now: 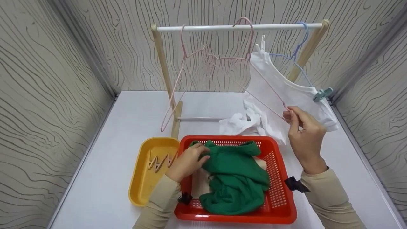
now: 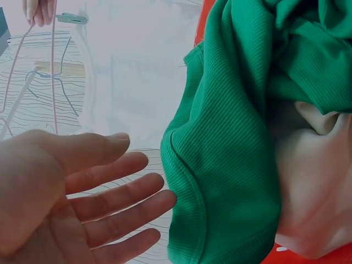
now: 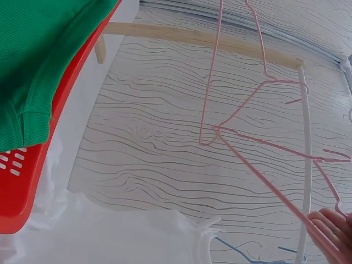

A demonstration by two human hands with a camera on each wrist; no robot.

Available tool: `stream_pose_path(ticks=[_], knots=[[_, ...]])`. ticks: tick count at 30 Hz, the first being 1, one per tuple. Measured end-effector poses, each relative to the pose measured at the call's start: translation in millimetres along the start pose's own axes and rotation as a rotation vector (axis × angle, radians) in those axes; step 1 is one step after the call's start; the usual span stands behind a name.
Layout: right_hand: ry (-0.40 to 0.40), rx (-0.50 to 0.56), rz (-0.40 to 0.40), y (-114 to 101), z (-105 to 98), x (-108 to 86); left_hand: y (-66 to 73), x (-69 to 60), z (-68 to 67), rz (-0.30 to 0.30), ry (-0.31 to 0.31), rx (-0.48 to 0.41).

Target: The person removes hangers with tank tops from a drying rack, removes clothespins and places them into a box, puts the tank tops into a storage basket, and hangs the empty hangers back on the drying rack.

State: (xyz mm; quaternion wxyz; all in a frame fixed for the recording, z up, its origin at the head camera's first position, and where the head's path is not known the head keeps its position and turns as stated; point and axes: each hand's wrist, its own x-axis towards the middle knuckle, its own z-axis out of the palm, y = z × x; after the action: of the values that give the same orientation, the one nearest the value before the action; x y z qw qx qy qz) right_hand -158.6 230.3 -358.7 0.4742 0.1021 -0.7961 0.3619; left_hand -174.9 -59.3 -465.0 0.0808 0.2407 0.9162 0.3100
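beige sleeves (image 1: 329, 198) reach in. the right hand (image 1: 306, 136) pinches a pink hanger (image 1: 233, 58) by one corner, perhaps to steady it on the rail (image 1: 210, 28); well apart, the left hand (image 1: 189, 159), fingers relaxed, is at a green garment (image 1: 237, 171) in a red basket (image 1: 235, 218), whether touching i cannot tell. the basket sits close, likely for reach. the garment is ribbed, the basket holed plastic, the hanger thin.
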Motion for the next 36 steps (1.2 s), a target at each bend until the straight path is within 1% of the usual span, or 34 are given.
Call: stream_pose_path(ticks=[4,10,16,21,33,36], knots=[[0.007,-0.007,-0.004,-0.7,6.5,4.4,0.1,-0.8,2.1,-0.007,-0.006,-0.008],[0.009,-0.038,0.0,-2.6,16.1,7.4,2.7,-1.6,4.2,-0.007,-0.014,0.011],[-0.007,-0.072,0.001,-3.9,25.4,8.9,3.0,-1.1,5.7,-0.024,-0.033,0.024],[-0.025,-0.114,-0.004,-3.3,31.9,11.1,2.3,-1.5,5.8,-0.029,-0.041,0.018],[-0.058,-0.156,0.0,-5.0,48.9,10.0,2.5,-3.5,5.0,-0.012,-0.031,0.023],[-0.055,-0.148,0.0,-4.7,54.0,9.6,2.5,-3.2,5.3,0.004,-0.024,0.022]])
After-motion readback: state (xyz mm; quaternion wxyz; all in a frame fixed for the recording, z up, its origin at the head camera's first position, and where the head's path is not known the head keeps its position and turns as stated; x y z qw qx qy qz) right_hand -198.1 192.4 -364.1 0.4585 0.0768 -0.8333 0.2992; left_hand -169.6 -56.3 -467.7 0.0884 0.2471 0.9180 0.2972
